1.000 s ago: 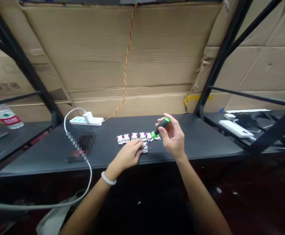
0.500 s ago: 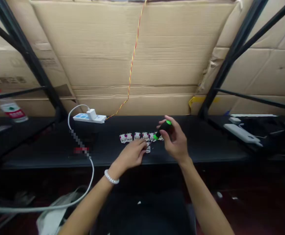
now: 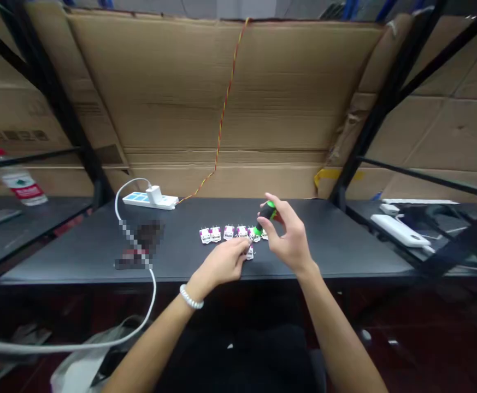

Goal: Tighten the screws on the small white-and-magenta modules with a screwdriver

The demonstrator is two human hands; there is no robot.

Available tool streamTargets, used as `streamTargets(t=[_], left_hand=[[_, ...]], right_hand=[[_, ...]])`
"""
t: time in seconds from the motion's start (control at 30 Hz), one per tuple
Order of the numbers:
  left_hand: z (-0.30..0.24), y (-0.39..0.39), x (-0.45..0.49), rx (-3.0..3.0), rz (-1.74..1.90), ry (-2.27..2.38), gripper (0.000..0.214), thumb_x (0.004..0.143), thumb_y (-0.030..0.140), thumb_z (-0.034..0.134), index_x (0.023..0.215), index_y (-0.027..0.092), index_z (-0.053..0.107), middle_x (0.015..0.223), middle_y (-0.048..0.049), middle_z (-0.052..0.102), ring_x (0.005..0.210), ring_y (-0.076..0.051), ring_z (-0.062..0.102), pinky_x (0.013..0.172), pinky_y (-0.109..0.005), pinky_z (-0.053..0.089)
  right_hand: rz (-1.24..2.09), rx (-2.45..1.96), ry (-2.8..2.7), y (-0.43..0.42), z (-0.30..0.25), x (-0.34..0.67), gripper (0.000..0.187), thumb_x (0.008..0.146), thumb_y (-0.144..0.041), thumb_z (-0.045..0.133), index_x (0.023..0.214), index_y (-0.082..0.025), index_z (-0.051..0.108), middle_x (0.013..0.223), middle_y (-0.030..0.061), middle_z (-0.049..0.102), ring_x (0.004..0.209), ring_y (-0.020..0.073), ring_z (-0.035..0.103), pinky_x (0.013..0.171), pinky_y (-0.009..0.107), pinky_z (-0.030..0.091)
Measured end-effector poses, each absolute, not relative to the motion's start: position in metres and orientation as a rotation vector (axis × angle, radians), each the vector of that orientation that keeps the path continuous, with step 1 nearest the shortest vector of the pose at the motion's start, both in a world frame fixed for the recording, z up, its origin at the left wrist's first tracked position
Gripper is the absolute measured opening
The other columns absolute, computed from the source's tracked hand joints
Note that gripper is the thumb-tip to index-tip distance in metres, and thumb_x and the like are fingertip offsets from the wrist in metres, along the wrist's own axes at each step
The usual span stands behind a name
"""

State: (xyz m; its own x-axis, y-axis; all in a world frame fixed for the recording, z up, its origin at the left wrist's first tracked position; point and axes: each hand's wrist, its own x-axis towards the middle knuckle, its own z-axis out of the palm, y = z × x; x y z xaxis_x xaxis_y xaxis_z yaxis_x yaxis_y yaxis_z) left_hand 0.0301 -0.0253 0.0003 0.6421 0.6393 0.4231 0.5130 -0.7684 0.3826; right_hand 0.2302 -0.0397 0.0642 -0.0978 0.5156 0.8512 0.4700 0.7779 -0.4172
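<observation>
My right hand [image 3: 288, 239] is closed around a black screwdriver with green bands [image 3: 264, 216], its tip slanting down to the left. The tip meets a small white and magenta part [image 3: 249, 252] lying on the black table [image 3: 336, 251]. My left hand [image 3: 224, 262], with a white bead bracelet at the wrist, pinches that part and holds it against the table. Just behind the hands runs a row of several similar white and magenta parts [image 3: 222, 233].
A white power strip [image 3: 150, 200] with a plugged charger and white cable lies at the back left. A blurred dark object [image 3: 140, 248] sits left of the hands. Cardboard sheets wall the back. Black rack posts flank the table. A bottle [image 3: 17, 179] stands far left, white devices [image 3: 398, 229] far right.
The view has shifted slightly. My right hand has brought the screwdriver a little lower and closer to the part under my left fingers. My left hand stays on that part.
</observation>
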Motion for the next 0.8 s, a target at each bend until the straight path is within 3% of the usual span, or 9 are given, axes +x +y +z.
streamTargets(t=[0.27,0.67,0.73,0.8], left_hand=[[0.0,-0.027,0.034,2.536,0.881,0.974,0.021,0.087,0.004,0.057,0.098,0.02,0.062,0.105,-0.0089,0.072,0.096,-0.026,0.068,0.088,-0.037,0.055],[0.0,-0.026,0.035,2.535,0.883,1.007,0.018,0.086,0.004,0.057,0.09,0.022,0.058,0.097,-0.0068,0.07,0.091,-0.026,0.066,0.084,-0.037,0.052],[0.0,-0.026,0.035,2.515,0.894,1.005,0.017,0.086,0.005,0.058,0.091,0.022,0.059,0.097,-0.0066,0.07,0.09,-0.026,0.066,0.084,-0.037,0.053],[-0.001,-0.025,0.035,2.498,0.893,1.011,0.015,0.087,0.007,0.058,0.09,0.022,0.06,0.096,-0.0064,0.07,0.09,-0.025,0.066,0.085,-0.038,0.054]], right_hand=[[-0.058,-0.752,-1.756,-0.046,0.071,0.226,0.047,0.103,-0.028,0.066,0.149,-0.027,0.059,0.114,0.01,0.07,0.099,0.0239,0.071,0.087,0.04,0.064],[-0.179,-0.725,-1.808,-0.042,0.08,0.22,0.043,0.097,-0.037,0.076,0.138,-0.029,0.069,0.104,0.0062,0.067,0.074,0.0167,0.064,0.076,0.034,0.063],[-0.137,-0.721,-1.807,-0.04,0.082,0.219,0.044,0.097,-0.037,0.076,0.139,-0.028,0.069,0.106,0.0072,0.067,0.078,0.0179,0.066,0.079,0.035,0.063],[-0.025,-0.698,-1.835,-0.039,0.084,0.219,0.045,0.101,-0.032,0.068,0.145,-0.028,0.064,0.119,0.0105,0.069,0.096,0.0219,0.071,0.089,0.038,0.063]])
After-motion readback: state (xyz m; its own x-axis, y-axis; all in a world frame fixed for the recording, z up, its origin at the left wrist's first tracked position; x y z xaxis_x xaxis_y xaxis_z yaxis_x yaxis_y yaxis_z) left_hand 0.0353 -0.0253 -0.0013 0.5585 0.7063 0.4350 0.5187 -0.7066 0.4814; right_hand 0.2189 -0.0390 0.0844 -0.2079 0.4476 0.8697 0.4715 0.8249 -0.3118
